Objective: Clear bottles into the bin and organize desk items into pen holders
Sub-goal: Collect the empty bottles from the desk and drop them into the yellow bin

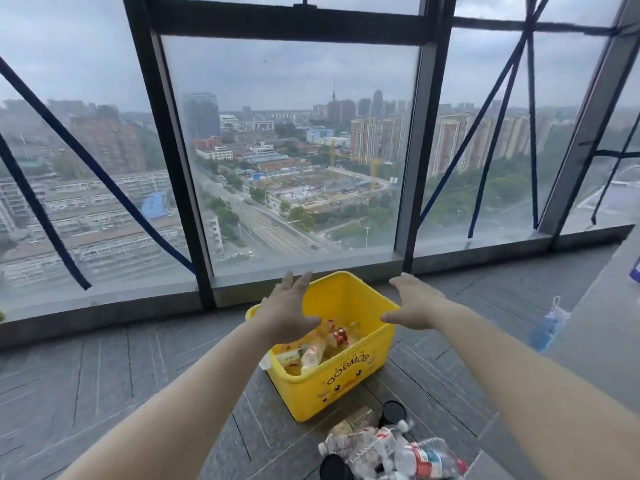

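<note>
We're facing the big window (pixel 304 150), grey floor (pixel 104 375) beneath it, the counter (pixel 606 323) edging in at right. On the floor sits the yellow bin (pixel 346 386), and near it on our side lies a heap of clear bottles (pixel 391 448). Over the bin, left grip (pixel 285 315) and right grip (pixel 415 306) hover, fingers spread, holding nothing. More bottles (pixel 313 353) lie inside the bin.

Item, yellow bin (pixel 346 386): front wall is carrying the word "COSMOS" in dark letters (standing upside down from this view). Item, bottles (pixel 313 353) inside: labels are showing print too blurred to read.
</note>
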`<state>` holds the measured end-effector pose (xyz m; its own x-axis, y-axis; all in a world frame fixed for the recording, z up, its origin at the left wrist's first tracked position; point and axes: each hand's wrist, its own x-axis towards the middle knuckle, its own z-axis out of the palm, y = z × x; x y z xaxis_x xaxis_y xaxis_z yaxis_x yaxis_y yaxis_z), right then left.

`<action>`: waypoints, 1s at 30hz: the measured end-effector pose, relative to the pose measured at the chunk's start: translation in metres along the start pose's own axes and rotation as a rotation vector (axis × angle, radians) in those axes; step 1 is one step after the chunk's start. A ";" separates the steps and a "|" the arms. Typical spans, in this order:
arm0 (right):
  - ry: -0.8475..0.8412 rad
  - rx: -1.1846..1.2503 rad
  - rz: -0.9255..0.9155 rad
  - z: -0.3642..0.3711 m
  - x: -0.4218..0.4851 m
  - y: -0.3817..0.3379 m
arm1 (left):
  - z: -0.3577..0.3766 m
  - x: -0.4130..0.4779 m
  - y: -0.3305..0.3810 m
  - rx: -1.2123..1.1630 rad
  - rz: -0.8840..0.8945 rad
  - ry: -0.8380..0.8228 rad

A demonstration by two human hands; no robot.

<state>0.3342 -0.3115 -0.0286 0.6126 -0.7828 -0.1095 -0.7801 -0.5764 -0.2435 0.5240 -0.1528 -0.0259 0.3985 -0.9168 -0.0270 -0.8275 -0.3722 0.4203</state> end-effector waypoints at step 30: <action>0.620 0.012 0.724 -0.068 -0.517 0.382 | 0.200 -0.146 0.525 -0.058 0.946 -0.110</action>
<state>-0.2891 -0.1430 0.0001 -0.1985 -0.9356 0.2921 -0.9398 0.0971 -0.3275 -0.0474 -0.2438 0.0173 -0.4681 -0.8436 0.2630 -0.7657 0.5358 0.3559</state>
